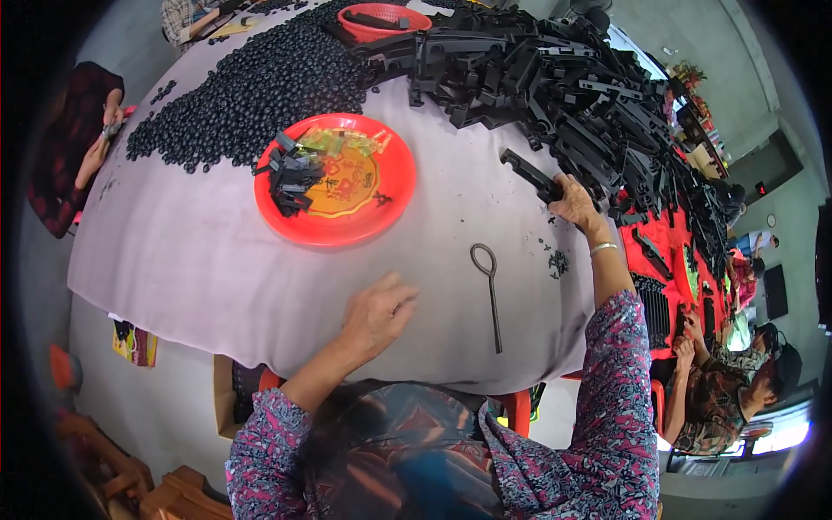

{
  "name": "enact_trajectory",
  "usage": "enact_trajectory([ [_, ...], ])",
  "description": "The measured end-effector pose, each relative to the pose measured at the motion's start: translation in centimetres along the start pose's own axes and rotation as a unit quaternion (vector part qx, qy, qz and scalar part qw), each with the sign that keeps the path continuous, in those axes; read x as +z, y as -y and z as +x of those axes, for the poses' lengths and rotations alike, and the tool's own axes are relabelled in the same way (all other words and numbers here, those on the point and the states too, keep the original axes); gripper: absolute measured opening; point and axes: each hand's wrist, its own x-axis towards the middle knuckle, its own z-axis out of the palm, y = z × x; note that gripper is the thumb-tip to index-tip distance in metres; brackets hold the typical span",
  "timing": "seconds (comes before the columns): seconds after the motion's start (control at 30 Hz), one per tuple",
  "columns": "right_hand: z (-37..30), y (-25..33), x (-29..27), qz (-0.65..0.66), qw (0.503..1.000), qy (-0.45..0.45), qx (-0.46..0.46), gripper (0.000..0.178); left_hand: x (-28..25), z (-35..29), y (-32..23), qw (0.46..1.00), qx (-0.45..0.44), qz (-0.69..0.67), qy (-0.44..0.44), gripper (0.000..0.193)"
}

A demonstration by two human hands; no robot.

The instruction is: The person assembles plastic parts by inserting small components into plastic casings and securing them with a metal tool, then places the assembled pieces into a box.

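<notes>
My right hand (pixel 574 204) grips one end of a long black plastic part (pixel 527 173) just in front of the big heap of similar black parts (pixel 520 78). My left hand (pixel 379 314) is curled closed over the pale tablecloth; whatever its fingers may hold is hidden. Between my hands lies a metal rod with a looped end (pixel 492 295). Beyond my left hand a red plate (pixel 381 217) bears small black pieces (pixel 293 180) and yellowish clear pieces (pixel 338 141). Tiny black bits (pixel 559 263) are scattered near my right wrist.
A broad pile of small round black pieces (pixel 260 95) spreads at the far left, with a red basket (pixel 381 33) behind it. People sit at the left edge and at a red-covered table (pixel 641 260) on the right. A cardboard box (pixel 227 399) stands below the near edge.
</notes>
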Motion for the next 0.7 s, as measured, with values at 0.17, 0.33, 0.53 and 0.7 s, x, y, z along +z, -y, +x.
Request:
enact_trajectory([
  [0.17,-1.0,5.0,-0.8,0.140,0.989,-0.013,-0.055,0.049,0.2,-0.1,0.3,1.000,0.015,-0.009,-0.008,0.015],
  [0.33,-0.4,12.5,-1.7,0.125,0.986,0.018,-0.110,0.044,0.2,-0.3,0.2,1.000,0.009,-0.023,-0.012,0.014],
  [0.53,-0.5,13.8,-1.3,0.207,0.961,-0.069,-0.171,0.036,0.5,-0.1,0.4,0.999,0.024,-0.031,-0.009,0.015],
  [0.7,-3.1,15.1,-6.4,0.300,0.942,-0.051,-0.143,0.027,-0.4,0.2,-0.2,0.996,-0.033,-0.078,0.025,0.018],
])
